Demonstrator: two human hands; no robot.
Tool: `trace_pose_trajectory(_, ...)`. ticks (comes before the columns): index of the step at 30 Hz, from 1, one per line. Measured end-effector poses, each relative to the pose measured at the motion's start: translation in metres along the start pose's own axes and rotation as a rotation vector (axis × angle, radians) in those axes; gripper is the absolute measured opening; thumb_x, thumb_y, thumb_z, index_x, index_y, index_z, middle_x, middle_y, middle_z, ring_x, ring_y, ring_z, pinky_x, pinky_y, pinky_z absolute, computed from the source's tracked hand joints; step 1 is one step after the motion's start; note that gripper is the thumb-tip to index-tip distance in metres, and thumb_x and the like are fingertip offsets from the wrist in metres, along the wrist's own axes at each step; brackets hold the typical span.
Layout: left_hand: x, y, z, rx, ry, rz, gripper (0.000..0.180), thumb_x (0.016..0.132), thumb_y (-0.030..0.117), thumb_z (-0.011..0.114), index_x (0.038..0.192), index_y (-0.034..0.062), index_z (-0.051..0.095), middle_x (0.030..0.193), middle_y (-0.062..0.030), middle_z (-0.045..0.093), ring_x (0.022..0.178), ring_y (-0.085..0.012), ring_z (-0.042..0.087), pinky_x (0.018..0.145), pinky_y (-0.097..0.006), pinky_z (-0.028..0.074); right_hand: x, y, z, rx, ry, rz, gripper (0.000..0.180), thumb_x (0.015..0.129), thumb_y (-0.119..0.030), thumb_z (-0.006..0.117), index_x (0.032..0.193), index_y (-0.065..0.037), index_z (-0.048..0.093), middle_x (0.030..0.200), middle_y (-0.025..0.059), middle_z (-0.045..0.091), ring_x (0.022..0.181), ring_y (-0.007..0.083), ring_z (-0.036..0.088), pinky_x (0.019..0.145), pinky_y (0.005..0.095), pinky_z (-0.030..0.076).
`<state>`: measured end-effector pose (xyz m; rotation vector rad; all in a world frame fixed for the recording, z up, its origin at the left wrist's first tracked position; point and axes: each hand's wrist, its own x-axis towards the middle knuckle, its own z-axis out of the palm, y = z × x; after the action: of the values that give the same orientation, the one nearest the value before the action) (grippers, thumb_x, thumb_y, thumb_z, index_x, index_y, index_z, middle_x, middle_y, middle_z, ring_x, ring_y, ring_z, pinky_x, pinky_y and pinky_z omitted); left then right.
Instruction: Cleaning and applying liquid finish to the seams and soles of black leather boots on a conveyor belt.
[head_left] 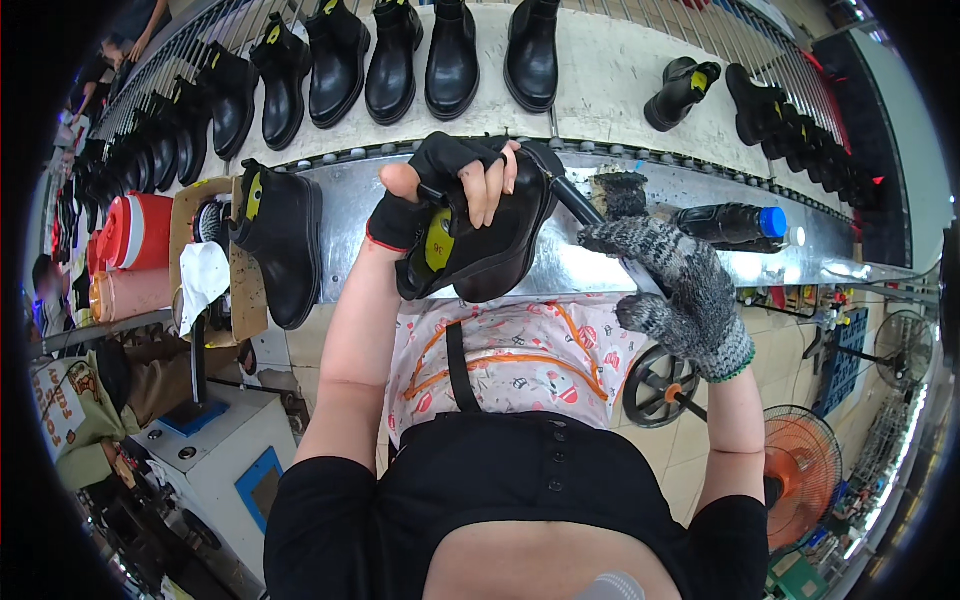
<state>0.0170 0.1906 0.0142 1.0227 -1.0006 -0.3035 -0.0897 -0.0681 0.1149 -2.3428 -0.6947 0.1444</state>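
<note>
My left hand [470, 180], in a black fingerless glove, grips a black ankle boot [500, 240] tilted above the metal bench edge. The boot's yellow-green lining shows at its opening. My right hand [680, 285], in a grey knitted glove, is closed around a tool with a dark cylindrical shaft [577, 202]. The tool's tip is at the boot's toe end; I cannot tell whether they touch. A pale part shows below the glove, and the tool's kind is unclear. Another black boot [278, 245] stands left of my left forearm.
Black boots [450, 60] line the conveyor [610, 90] ahead. A dark block [620, 193] and a dark bottle with a blue cap [730, 224] lie on the metal bench [350, 215]. A cardboard box [248, 290] and red jug [140, 230] stand left; an orange fan [805, 465] is right.
</note>
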Motion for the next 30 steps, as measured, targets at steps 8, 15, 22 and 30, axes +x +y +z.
trace_pose_trajectory(8,-0.021,-0.006,-0.026,-0.145,0.126,0.097,0.092,0.068,0.088,0.013,0.055,0.0070,0.054,0.054,-0.0037,0.054,0.057,-0.0147,0.049,0.089,-0.032,0.031,0.010,0.019,0.036,0.319,-0.025,-0.008,0.056,0.079,-0.045,0.056,0.121,-0.009,0.057,0.117,0.0154,0.059,0.107,0.0327,0.057,0.094,0.0372,0.043)
trace_pose_trajectory(15,-0.036,-0.006,-0.039,-0.231,0.327,0.141,0.092,0.072,0.085,0.006,0.056,0.0068,0.051,0.057,-0.0061,0.050,0.075,-0.0204,0.044,0.100,-0.037,0.025,0.017,0.029,0.084,0.297,0.148,0.017,0.059,0.088,-0.052,0.033,0.115,-0.009,0.062,0.096,0.0090,0.066,0.055,0.0145,0.057,0.056,0.0278,0.046)
trace_pose_trajectory(22,-0.053,-0.007,-0.059,-0.257,0.385,0.131,0.091,0.070,0.086,0.008,0.057,0.0077,0.051,0.060,-0.0054,0.049,0.081,-0.0208,0.043,0.100,-0.035,0.026,0.020,0.041,0.103,0.317,0.051,0.004,0.043,0.082,-0.029,0.045,0.118,-0.011,0.060,0.109,0.0148,0.062,0.099,0.0332,0.059,0.088,0.0378,0.046)
trace_pose_trajectory(30,-0.066,-0.011,-0.070,-0.335,0.480,0.141,0.092,0.069,0.087,0.009,0.058,0.0069,0.052,0.062,-0.0060,0.050,0.085,-0.0216,0.044,0.102,-0.035,0.026,0.021,0.054,0.108,0.202,-0.013,-0.053,0.041,0.079,-0.023,0.051,0.117,-0.012,0.061,0.109,0.0149,0.063,0.098,0.0332,0.059,0.088,0.0381,0.045)
